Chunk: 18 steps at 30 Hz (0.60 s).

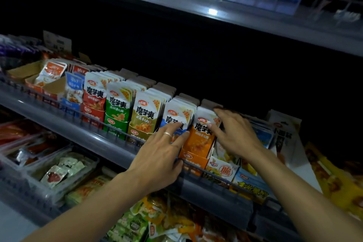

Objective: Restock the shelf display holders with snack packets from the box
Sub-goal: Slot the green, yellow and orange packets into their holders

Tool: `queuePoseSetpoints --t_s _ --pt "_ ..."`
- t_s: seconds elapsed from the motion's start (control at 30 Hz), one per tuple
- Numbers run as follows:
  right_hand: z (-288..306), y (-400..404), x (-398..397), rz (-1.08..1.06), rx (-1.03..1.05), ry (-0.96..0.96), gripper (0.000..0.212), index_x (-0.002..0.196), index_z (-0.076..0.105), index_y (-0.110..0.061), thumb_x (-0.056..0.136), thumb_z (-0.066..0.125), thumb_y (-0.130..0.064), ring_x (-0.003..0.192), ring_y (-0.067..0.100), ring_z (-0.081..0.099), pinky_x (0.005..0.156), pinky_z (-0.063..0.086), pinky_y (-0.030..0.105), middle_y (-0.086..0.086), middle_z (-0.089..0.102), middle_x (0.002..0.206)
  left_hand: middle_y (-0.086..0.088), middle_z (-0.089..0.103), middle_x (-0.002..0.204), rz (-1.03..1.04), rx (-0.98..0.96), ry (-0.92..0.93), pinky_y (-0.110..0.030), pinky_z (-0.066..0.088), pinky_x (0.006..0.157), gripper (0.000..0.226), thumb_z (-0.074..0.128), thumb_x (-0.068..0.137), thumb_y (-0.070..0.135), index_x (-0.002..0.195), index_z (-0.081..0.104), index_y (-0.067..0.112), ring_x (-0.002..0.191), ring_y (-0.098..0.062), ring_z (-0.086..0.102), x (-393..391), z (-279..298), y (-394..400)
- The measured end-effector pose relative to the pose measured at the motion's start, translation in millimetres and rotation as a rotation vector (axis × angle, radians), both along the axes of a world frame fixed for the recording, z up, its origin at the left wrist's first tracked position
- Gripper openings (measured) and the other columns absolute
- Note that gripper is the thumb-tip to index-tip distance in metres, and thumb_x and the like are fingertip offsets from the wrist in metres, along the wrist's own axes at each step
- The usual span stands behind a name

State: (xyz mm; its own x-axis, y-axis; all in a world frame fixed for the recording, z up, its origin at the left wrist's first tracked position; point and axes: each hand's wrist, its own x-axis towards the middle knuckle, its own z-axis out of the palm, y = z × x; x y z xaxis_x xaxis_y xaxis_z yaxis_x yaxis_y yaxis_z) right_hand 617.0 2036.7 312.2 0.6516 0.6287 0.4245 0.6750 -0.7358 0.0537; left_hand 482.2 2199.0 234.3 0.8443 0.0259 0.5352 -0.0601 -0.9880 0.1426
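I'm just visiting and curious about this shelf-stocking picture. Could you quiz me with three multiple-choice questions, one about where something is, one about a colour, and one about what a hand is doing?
1. Where is the orange packet row among the matching packet rows?
A. between the red and green rows
B. right of the blue row
C. on the lower shelf

2. What colour is the row directly left of the olive row?
A. purple
B. green
C. black

3. What is the right hand doing?
A. hanging idle below the shelf
B. carrying a cardboard box
C. touching the top of the orange packets

Answers:
1. B: the orange row stands just right of the blue row, where the left hand rests.
2. B: the green row sits between the red row and the olive one.
3. C: its fingers reach over the orange packets' top edge.
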Motion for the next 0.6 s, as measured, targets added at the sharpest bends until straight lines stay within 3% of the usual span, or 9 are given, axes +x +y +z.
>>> queuePoseSetpoints --t_s 0.13,0.27,0.37,0.5,0.6 --pt "1.6 1.0 -1.1 -0.016 -0.005 0.031 0.063 0.149 0.037 -0.015 0.098 0.047 -0.051 0.133 0.025 0.045 0.108 0.039 0.041 0.006 0.047 0.147 -0.005 0.017 0.16 0.001 0.034 0.018 -0.042 0.02 0.119 0.073 0.054 0.091 0.04 0.154 0.022 0.021 0.148 -0.027 0.015 0.9 0.0 3.4" --pt "5.5 6.2 -14.2 0.034 0.117 0.084 0.068 0.153 0.029 -0.014 0.098 0.047 -0.05 0.143 0.022 0.033 0.115 0.029 0.035 0.006 0.035 0.156 -0.006 0.049 0.14 0.012 0.134 -0.027 -0.043 0.044 0.103 0.069 0.062 0.078 0.044 0.14 0.046 0.019 0.131 -0.028 0.047 -2.1 1.3 18.5" --pt "8.5 26.4 -30.8 0.14 0.136 0.085 0.064 0.154 0.027 -0.018 0.1 0.037 -0.052 0.149 0.015 0.02 0.121 0.017 0.033 0.001 0.026 0.161 -0.006 0.05 0.141 0.022 0.176 -0.093 -0.044 0.039 0.108 0.068 0.064 0.08 0.044 0.14 0.045 0.017 0.135 -0.028 0.043 -7.1 5.9 39.0" --pt "9.4 54.0 -39.3 0.181 -0.057 0.021 0.061 0.156 0.019 -0.023 0.102 0.026 -0.051 0.15 0.008 0.009 0.12 -0.003 0.03 -0.005 0.017 0.164 -0.01 0.042 0.15 0.117 0.224 -0.102 -0.043 0.022 0.115 0.072 0.052 0.085 0.049 0.146 0.037 0.013 0.142 -0.028 0.034 -12.8 9.6 64.9" --pt "11.6 62.9 -38.7 0.142 -0.143 0.026 0.059 0.156 0.018 -0.025 0.103 0.031 -0.047 0.15 0.008 0.012 0.12 -0.001 0.032 -0.006 0.018 0.164 -0.009 0.041 0.152 0.118 0.208 -0.064 -0.043 0.018 0.115 0.077 0.047 0.085 0.052 0.149 0.031 0.013 0.143 -0.026 0.034 -10.2 6.9 75.8"
